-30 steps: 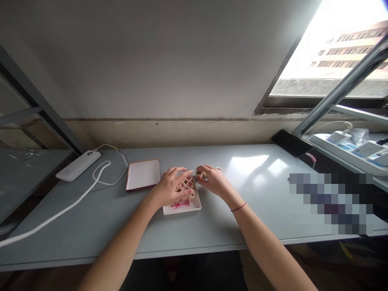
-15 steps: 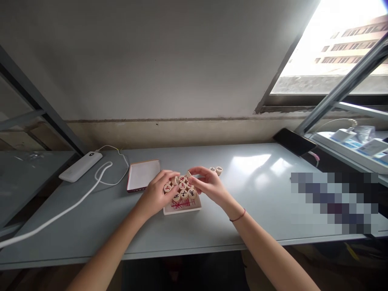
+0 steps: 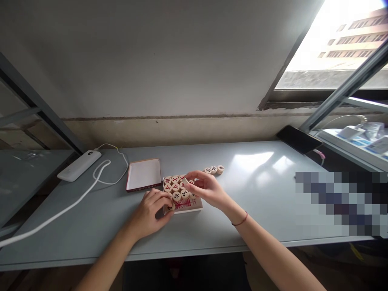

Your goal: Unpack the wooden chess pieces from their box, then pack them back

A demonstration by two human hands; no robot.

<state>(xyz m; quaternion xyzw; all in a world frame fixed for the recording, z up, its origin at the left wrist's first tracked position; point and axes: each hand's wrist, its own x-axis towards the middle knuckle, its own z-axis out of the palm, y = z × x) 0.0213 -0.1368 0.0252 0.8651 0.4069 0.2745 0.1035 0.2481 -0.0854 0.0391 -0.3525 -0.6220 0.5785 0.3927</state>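
Note:
A shallow open box (image 3: 197, 207) holds rows of round wooden Chinese chess pieces (image 3: 176, 187), some marked in red and some in black. Part of its red-printed bottom shows at the front. My left hand (image 3: 151, 210) is closed on a chess piece (image 3: 170, 207) at the box's front left corner. Above the right side of the box, my right hand (image 3: 207, 188) pinches another piece, seen nearly edge-on between thumb and fingers. That hand covers some of the pieces behind it. Just beyond it, several stacked pieces (image 3: 214, 169) stand on the desk.
The box lid (image 3: 143, 174) lies inside-up to the left of the box. On the grey desk (image 3: 257, 210) are a white power bank (image 3: 79, 166) with a white cable (image 3: 69, 211), and a dark phone (image 3: 298, 139) leaning at the back right. Metal frames rise at both sides.
My left hand has moved from the back left of the box toward me, to its front left corner, uncovering red pieces. My right hand stays over the box's right side, shifted slightly left.

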